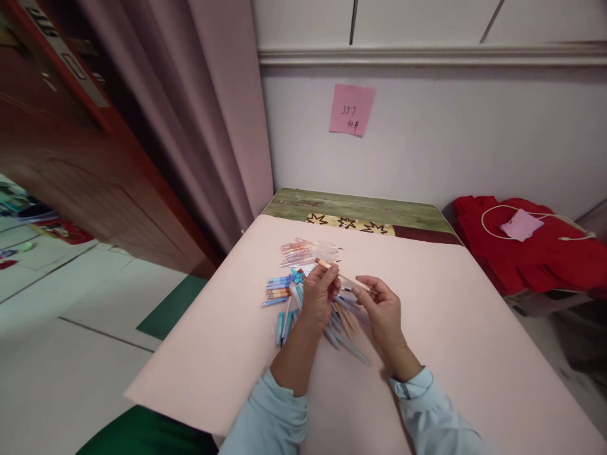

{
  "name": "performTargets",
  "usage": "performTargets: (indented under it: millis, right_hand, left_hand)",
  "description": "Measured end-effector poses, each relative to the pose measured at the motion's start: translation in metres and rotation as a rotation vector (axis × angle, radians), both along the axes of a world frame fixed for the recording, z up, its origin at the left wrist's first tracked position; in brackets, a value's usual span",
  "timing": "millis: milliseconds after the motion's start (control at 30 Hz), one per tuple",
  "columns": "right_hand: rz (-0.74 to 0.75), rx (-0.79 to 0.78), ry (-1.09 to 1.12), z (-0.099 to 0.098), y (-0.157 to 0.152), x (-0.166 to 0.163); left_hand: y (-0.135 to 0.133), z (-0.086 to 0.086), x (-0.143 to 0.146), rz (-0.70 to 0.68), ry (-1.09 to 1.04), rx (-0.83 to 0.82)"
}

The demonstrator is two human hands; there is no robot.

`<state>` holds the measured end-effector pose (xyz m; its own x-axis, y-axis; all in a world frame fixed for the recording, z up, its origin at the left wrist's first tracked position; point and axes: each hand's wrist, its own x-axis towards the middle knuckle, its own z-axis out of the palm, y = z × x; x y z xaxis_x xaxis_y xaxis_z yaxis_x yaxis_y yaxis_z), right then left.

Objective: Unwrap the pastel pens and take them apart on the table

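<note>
A slim peach-coloured pen (348,278) slants between my two hands above the table. My left hand (318,297) is closed around its upper left part, and its brownish end sticks out past the thumb. At the lower right end, my right hand (383,311) pinches it with thumb and fingertips. Under and between the hands lie loose pale blue and tan pen parts (351,349), partly hidden. Left of my left hand are short blue and orange pieces (276,292) in a row, with teal ones (283,328) below. Behind lies a pile of clear pinkish pens (306,253).
The table has a pale pink cover (213,354) and a green wood-look strip (360,203) at the back. A wall with a pink note (351,110) stands behind it. Red cloth (535,253) with a white cable is at right. A curtain (227,107) and brown door (118,183) are left.
</note>
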<state>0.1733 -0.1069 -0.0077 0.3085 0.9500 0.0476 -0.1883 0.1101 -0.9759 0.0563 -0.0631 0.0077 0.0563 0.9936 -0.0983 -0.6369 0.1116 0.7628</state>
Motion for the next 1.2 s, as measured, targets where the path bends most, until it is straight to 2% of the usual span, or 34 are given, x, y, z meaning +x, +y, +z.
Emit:
performTargets:
  millis: [200,367,467,533,633,667,700,800,900,1067,1200]
  right_hand:
    - [0.104,-0.039,0.406,0.003,0.003,-0.003]
    - [0.135,-0.056,0.504,0.003,0.002,-0.004]
    - [0.104,-0.077,0.519,0.003,0.003,-0.002]
    - [0.061,-0.092,0.529,0.003,0.005,0.002]
    - [0.004,-0.104,0.546,0.002,0.009,0.008]
    - [-0.008,-0.102,0.555,0.002,0.009,0.009]
    - [-0.012,-0.099,0.563,0.001,0.010,0.010]
    - [-0.006,-0.090,0.588,-0.001,0.011,0.011]
    - [-0.019,-0.100,0.605,-0.002,0.012,0.011]
    - [-0.042,-0.122,0.601,-0.001,0.013,0.011]
    - [-0.036,-0.102,0.616,0.000,0.013,0.011]
  left_hand:
    - [-0.001,-0.002,0.002,-0.031,0.006,-0.010]
    - [-0.005,-0.004,0.008,-0.057,0.064,0.029]
    - [-0.004,-0.002,0.005,-0.053,0.198,0.074]
    - [0.000,0.001,-0.006,0.099,0.363,0.118]
    - [0.008,0.005,-0.033,0.561,0.720,0.205]
    - [0.010,0.006,-0.042,0.669,0.871,0.227]
    - [0.012,0.006,-0.049,0.714,1.046,0.240]
    - [0.013,0.003,-0.060,0.661,1.551,0.177]
    - [0.011,0.000,-0.058,0.528,1.834,0.088]
    - [0.013,-0.001,-0.055,0.406,1.938,0.011]
    - [0.015,-0.002,-0.057,0.398,1.939,0.001]
